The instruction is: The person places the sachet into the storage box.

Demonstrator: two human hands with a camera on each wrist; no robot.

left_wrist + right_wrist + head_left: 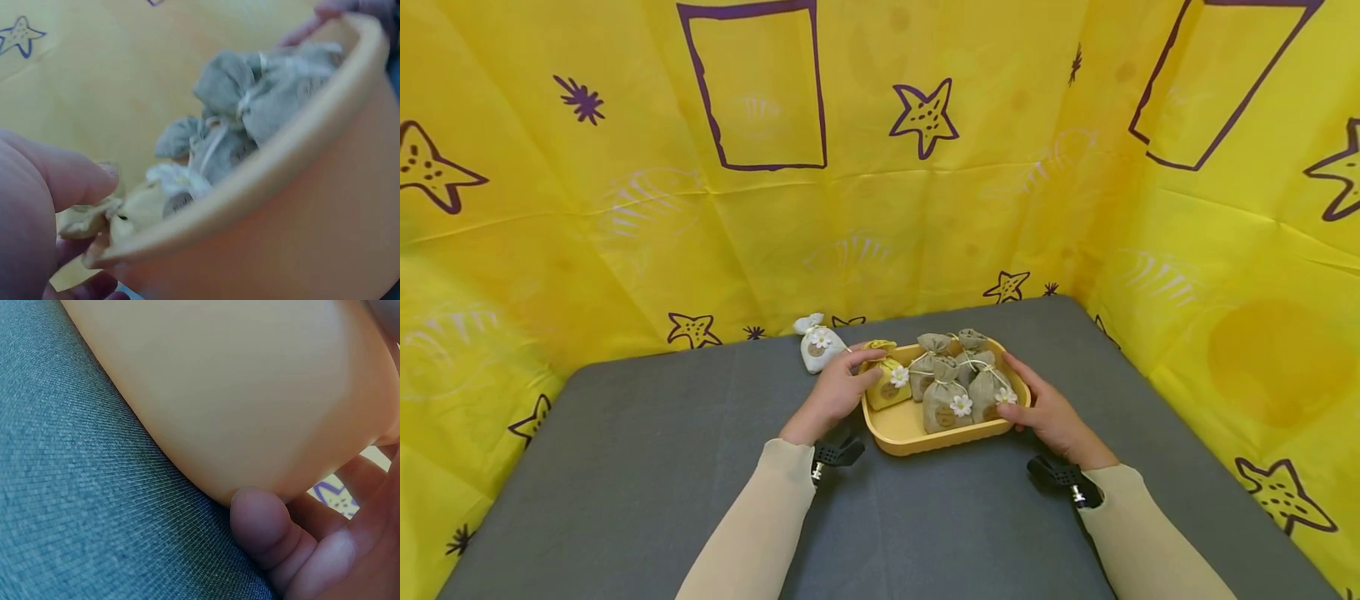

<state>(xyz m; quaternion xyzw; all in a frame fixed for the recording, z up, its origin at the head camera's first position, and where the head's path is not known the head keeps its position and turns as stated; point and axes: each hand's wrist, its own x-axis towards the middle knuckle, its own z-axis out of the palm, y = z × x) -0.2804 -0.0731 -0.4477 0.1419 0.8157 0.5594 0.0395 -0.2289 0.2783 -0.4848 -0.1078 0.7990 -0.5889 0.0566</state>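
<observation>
A yellow oval tray (901, 432) rests on the grey table, holding several grey-beige drawstring sachets (946, 400) with flowers and round tags. At its left end stands a yellow sachet (891, 395) with a white flower. My left hand (837, 390) pinches this sachet at its gathered neck. In the left wrist view, the thumb (81, 180) lies over the neck while other fingers (87, 286) show below the tray's rim. My right hand (1054, 418) grips the tray's right end; its thumb (259, 519) presses low on the wall in the right wrist view.
A white sachet (818, 348) with flowers lies on the table behind my left hand, outside the tray. Yellow patterned cloth (865, 200) hangs behind and beside the grey table (647, 467). A black wrist mount (837, 451) sits at my left cuff.
</observation>
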